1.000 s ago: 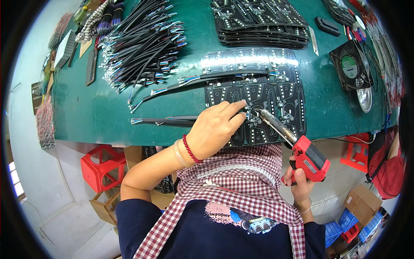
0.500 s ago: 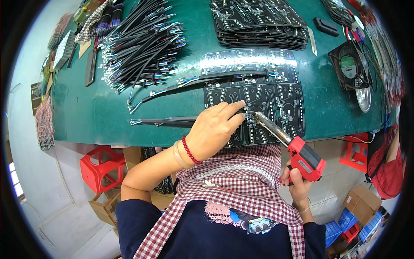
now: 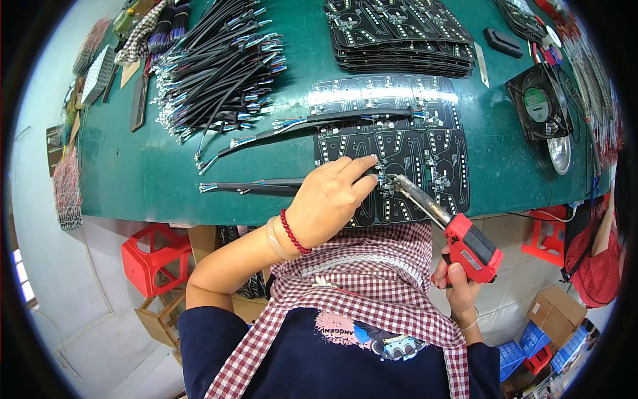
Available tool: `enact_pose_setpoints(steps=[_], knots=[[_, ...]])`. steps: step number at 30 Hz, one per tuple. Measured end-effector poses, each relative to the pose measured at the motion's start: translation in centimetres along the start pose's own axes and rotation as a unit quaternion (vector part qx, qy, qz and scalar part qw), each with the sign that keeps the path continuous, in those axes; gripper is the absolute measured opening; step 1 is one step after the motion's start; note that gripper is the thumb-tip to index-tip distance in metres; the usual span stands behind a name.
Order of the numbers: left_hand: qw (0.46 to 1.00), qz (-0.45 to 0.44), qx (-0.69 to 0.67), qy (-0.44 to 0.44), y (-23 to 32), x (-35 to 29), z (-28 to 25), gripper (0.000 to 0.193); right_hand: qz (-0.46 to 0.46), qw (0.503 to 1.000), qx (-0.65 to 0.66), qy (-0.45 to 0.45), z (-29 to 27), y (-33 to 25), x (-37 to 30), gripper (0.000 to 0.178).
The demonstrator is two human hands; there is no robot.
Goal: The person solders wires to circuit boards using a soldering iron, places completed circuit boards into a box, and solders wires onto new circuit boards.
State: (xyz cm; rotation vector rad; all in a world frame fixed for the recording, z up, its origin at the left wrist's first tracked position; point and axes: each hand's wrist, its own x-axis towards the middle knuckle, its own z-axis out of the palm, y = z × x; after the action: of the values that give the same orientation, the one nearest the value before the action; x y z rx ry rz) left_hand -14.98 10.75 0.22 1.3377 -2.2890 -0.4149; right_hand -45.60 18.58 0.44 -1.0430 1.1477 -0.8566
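My right hand (image 3: 460,289) grips a red-and-black soldering gun (image 3: 473,249) from below, its metal tip pointing up and left. That tip meets, or nearly meets, the panel of black circuit boards (image 3: 435,143) just beside my left fingertips. My left hand (image 3: 335,196), palm down, pinches the coloured wire ends of a black-sleeved cable (image 3: 266,186) against the board. Under the palm the middle of this cable is hidden; its other ends stick out to the left. A second sleeved cable (image 3: 319,121) lies across the upper part of the panel.
Farther back on the green table (image 3: 146,193) are a heap of sleeved cables (image 3: 219,73) and a stack of board panels (image 3: 402,50). A black fan (image 3: 539,101) stands at the right, near a metal blade (image 3: 481,64). A red stool (image 3: 156,259) is below the left edge.
The soldering gun has shifted very slightly right and down in my right hand, its tip still by my left fingertips. My left hand and the cables stay in place.
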Motion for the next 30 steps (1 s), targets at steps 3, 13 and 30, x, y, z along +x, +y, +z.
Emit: enact_pose_setpoints(steps=[3, 13, 30], knots=[[1.0, 0.006, -0.016, 0.018, -0.3, 0.2, 0.0, 0.024, 0.008, 1.0, -0.005, -0.002, -0.1, 0.3, -0.2, 0.037], [1.0, 0.009, -0.013, 0.023, -0.3, 0.2, -0.1, 0.027, 0.011, 1.0, -0.003, -0.005, 0.2, 0.1, 0.0, 0.034], [1.0, 0.004, 0.0, 0.018, 0.0, 0.2, -0.1, 0.027, 0.008, 1.0, -0.02, -0.001, -0.2, -1.1, 0.1, 0.04]])
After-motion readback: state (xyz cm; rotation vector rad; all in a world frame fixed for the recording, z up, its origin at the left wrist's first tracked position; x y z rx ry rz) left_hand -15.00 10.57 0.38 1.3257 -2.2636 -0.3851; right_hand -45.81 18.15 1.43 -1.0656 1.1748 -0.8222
